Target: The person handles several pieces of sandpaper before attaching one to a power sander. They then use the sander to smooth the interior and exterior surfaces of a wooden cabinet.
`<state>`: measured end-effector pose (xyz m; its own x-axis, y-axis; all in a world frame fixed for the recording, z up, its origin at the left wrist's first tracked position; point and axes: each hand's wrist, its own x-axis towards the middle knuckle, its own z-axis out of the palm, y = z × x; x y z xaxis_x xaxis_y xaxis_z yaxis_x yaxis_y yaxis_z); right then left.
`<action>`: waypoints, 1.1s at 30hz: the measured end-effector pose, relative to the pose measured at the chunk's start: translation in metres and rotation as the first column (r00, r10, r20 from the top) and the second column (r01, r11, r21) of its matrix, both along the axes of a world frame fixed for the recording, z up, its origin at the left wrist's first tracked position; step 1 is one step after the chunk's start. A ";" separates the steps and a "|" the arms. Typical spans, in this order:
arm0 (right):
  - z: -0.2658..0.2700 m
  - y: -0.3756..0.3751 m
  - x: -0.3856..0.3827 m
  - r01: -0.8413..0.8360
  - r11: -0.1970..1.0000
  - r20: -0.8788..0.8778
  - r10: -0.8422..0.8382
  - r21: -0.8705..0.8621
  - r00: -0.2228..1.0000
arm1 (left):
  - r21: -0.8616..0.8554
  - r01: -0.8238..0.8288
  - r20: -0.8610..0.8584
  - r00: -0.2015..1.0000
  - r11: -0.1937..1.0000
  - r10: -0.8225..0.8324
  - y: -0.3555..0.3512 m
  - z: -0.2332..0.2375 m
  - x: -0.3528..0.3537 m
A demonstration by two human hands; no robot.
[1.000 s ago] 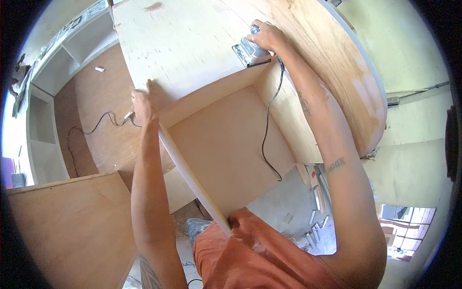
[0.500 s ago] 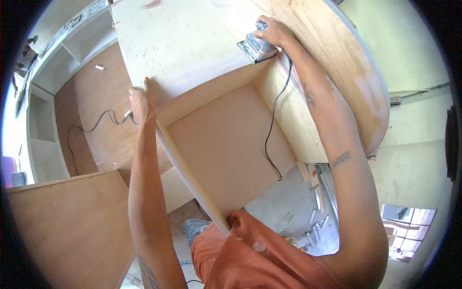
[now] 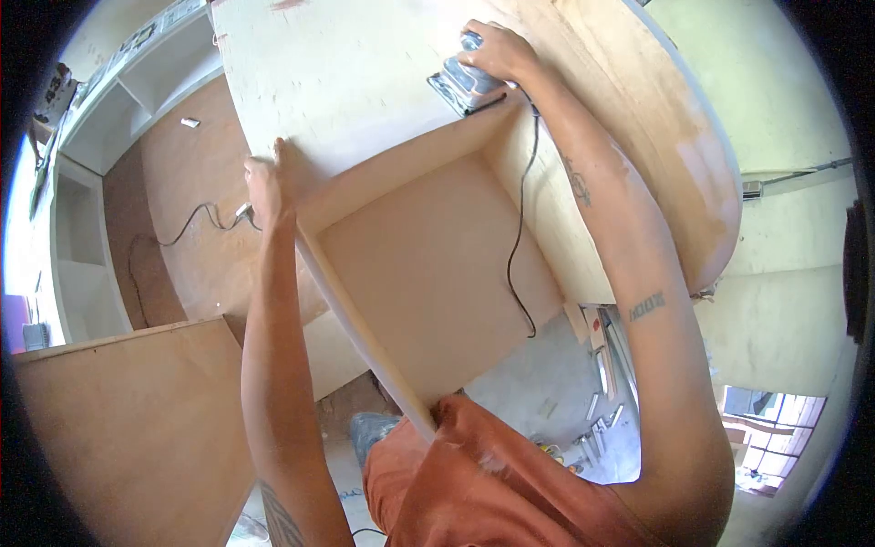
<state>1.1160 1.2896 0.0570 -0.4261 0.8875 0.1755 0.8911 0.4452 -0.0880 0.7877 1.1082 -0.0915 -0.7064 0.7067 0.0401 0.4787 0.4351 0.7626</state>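
Sander [image 3: 461, 84] near cabinet [image 3: 346, 73] edge

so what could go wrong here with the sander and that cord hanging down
1. The black power cord hangs slack from the grey electric sander into the open compartment; it could snag on a panel edge and tug the tool.
2. The sander, held by the right hand, sits close to an edge of the pale plywood cabinet; it might tip over and round it.
3. The left hand braces on the cabinet corner and could slip.

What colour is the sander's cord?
Black. The cord shows best in the head view, hanging from the sander.
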 end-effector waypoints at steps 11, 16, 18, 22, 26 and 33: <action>0.010 -0.058 -0.082 -0.203 0.977 -0.049 0.200 -0.067 0.979 | -0.084 0.029 0.076 0.997 0.996 -0.023 0.002 -0.002 -0.015; 0.009 -0.044 -0.037 -0.195 0.980 -0.022 0.194 -0.035 0.981 | -0.078 0.011 0.058 0.998 0.997 -0.007 0.003 -0.002 -0.011; 0.004 -0.027 -0.015 -0.135 0.990 -0.006 0.135 -0.040 0.991 | -0.066 0.004 0.072 0.997 0.998 0.001 -0.001 -0.005 -0.011; 0.004 -0.009 0.020 -0.103 0.994 -0.031 0.102 -0.027 0.994 | -0.058 -0.007 0.031 0.999 0.998 0.009 0.001 0.000 -0.007; 0.001 0.005 0.035 -0.085 0.996 -0.004 0.085 0.016 0.996 | -0.104 -0.001 0.077 0.997 0.995 0.009 0.001 0.005 -0.009; 0.005 0.023 0.048 -0.049 0.998 -0.038 0.048 -0.025 0.998 | -0.088 -0.009 0.076 0.997 0.996 0.016 -0.001 0.011 -0.003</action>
<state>1.1637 1.3126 0.0616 -0.4624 0.8703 0.1696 0.8643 0.4851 -0.1328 0.7848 1.1076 -0.0800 -0.7138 0.6962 -0.0757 0.4146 0.5072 0.7555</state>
